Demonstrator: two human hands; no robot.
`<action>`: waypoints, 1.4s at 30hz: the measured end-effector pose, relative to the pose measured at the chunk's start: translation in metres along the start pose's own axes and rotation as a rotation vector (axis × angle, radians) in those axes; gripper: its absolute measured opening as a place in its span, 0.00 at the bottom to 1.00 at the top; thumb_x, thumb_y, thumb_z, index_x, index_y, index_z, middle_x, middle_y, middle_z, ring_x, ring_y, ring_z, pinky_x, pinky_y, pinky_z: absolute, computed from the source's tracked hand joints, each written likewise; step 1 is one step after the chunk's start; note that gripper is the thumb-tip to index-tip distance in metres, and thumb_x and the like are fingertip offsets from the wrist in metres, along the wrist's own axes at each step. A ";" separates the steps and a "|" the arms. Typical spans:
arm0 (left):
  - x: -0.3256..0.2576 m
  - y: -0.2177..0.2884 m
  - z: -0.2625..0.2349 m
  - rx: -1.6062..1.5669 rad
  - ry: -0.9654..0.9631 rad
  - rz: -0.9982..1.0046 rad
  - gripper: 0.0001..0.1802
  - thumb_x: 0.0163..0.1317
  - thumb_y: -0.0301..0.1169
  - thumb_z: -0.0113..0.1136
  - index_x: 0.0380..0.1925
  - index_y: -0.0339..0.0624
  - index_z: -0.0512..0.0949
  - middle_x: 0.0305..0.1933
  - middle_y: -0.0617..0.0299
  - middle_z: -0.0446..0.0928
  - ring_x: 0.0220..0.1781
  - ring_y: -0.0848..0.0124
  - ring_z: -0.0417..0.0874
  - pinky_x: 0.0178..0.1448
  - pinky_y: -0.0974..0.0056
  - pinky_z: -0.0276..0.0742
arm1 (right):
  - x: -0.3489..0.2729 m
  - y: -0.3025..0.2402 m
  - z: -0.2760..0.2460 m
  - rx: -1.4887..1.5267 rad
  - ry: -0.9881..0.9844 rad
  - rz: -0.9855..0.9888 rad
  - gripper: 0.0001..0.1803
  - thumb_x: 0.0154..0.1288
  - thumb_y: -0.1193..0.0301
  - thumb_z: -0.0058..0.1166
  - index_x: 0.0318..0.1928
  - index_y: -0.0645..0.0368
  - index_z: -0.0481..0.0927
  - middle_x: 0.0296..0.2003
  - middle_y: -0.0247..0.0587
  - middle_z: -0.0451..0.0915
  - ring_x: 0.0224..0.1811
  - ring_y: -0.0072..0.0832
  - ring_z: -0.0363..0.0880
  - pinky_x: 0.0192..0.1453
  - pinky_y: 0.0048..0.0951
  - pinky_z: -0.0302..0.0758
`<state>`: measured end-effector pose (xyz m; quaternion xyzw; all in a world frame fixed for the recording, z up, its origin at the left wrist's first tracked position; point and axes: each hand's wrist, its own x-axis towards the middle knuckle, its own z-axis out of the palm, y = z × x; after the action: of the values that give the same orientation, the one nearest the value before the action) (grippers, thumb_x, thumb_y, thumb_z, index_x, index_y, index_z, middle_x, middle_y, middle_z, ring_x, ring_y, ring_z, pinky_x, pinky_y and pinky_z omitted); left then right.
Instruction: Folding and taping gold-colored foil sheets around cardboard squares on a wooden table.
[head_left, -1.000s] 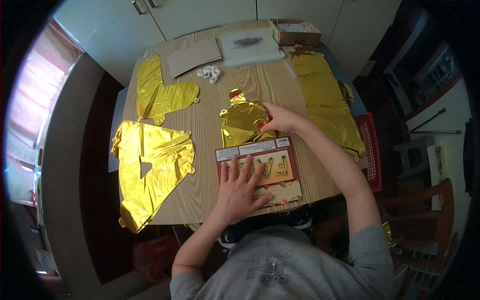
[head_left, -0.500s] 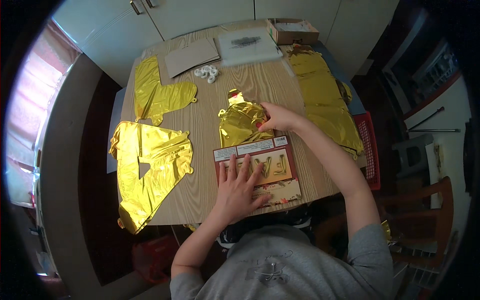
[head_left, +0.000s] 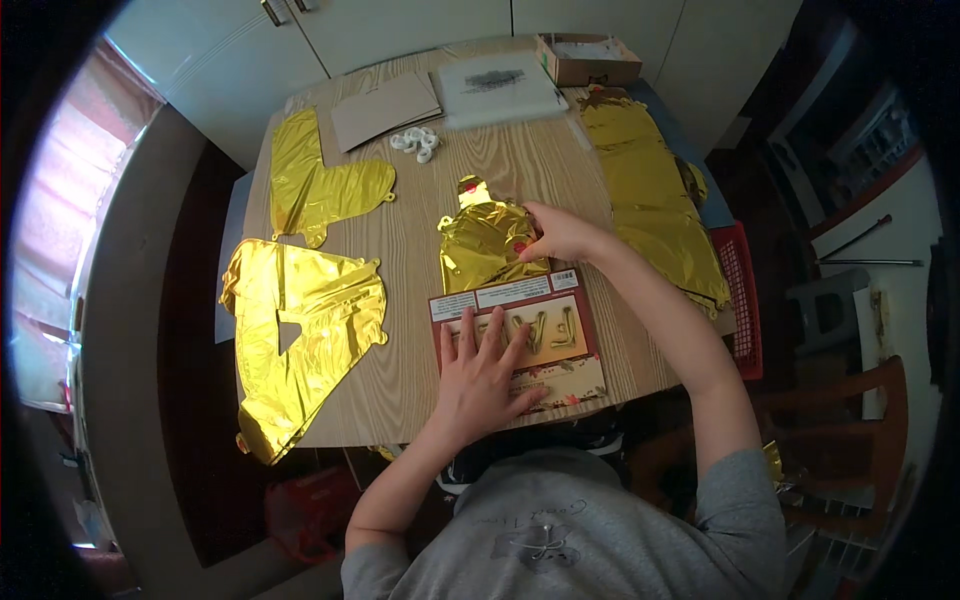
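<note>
My left hand [head_left: 482,385] lies flat with spread fingers on a printed dark red and cream card sleeve [head_left: 572,372] at the table's near edge. Directly beyond it is a folded gold foil balloon [head_left: 482,245] with small red spots. The balloon's near end meets the sleeve's far edge; whether it goes inside is hidden. My right hand [head_left: 562,236] grips the balloon's right edge, thumb on top and fingers curled around the side.
Flat gold foil balloons lie at far left [head_left: 320,190], near left [head_left: 340,300] and right [head_left: 655,190]. Farther back are white ribbon rolls [head_left: 415,142], grey-brown cardboard sheets [head_left: 385,110], a clear plastic sleeve [head_left: 500,95] and an open box [head_left: 590,70]. A red basket [head_left: 738,290] stands beside the table.
</note>
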<state>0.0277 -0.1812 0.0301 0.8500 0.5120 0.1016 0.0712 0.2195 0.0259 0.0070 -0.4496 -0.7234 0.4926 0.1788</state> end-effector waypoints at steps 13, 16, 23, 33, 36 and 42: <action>0.000 0.000 0.004 0.016 0.001 -0.006 0.45 0.56 0.67 0.51 0.68 0.51 0.65 0.74 0.44 0.54 0.75 0.35 0.46 0.72 0.32 0.37 | -0.018 -0.036 -0.007 0.122 -0.160 0.061 0.27 0.51 0.70 0.68 0.50 0.71 0.76 0.41 0.47 0.83 0.44 0.30 0.80 0.52 0.28 0.74; 0.000 0.001 0.004 0.009 -0.005 -0.008 0.45 0.57 0.67 0.51 0.67 0.51 0.65 0.74 0.44 0.53 0.75 0.35 0.45 0.72 0.32 0.37 | -0.020 -0.039 -0.010 -0.064 -0.175 0.094 0.22 0.56 0.67 0.65 0.47 0.70 0.78 0.38 0.47 0.84 0.43 0.29 0.81 0.52 0.29 0.74; 0.000 0.001 0.003 0.019 -0.011 -0.010 0.45 0.57 0.67 0.51 0.67 0.51 0.65 0.74 0.44 0.53 0.75 0.35 0.45 0.72 0.32 0.37 | -0.031 -0.025 0.002 0.053 -0.073 -0.077 0.21 0.58 0.65 0.63 0.49 0.66 0.79 0.43 0.47 0.84 0.45 0.30 0.81 0.53 0.31 0.74; 0.001 -0.001 0.001 0.003 -0.011 0.002 0.45 0.56 0.67 0.52 0.67 0.52 0.65 0.74 0.44 0.53 0.75 0.35 0.47 0.73 0.32 0.37 | -0.020 -0.004 0.003 -0.014 -0.056 -0.110 0.15 0.54 0.70 0.63 0.37 0.67 0.77 0.31 0.40 0.79 0.34 0.27 0.76 0.40 0.30 0.73; 0.000 -0.001 0.002 -0.004 -0.007 -0.004 0.45 0.56 0.67 0.52 0.67 0.52 0.65 0.74 0.44 0.54 0.75 0.35 0.46 0.73 0.33 0.36 | -0.024 -0.016 0.000 -0.137 -0.090 -0.041 0.14 0.57 0.73 0.61 0.41 0.69 0.77 0.36 0.40 0.82 0.40 0.23 0.77 0.47 0.28 0.74; 0.001 0.000 0.002 -0.005 -0.007 -0.002 0.45 0.56 0.67 0.52 0.67 0.53 0.65 0.74 0.44 0.53 0.76 0.36 0.45 0.73 0.33 0.36 | -0.025 -0.015 0.001 0.002 -0.137 -0.072 0.18 0.57 0.71 0.63 0.45 0.70 0.78 0.39 0.41 0.83 0.41 0.23 0.77 0.48 0.27 0.73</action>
<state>0.0282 -0.1802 0.0285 0.8498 0.5121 0.0995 0.0753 0.2245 0.0032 0.0240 -0.3885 -0.7490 0.5163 0.1469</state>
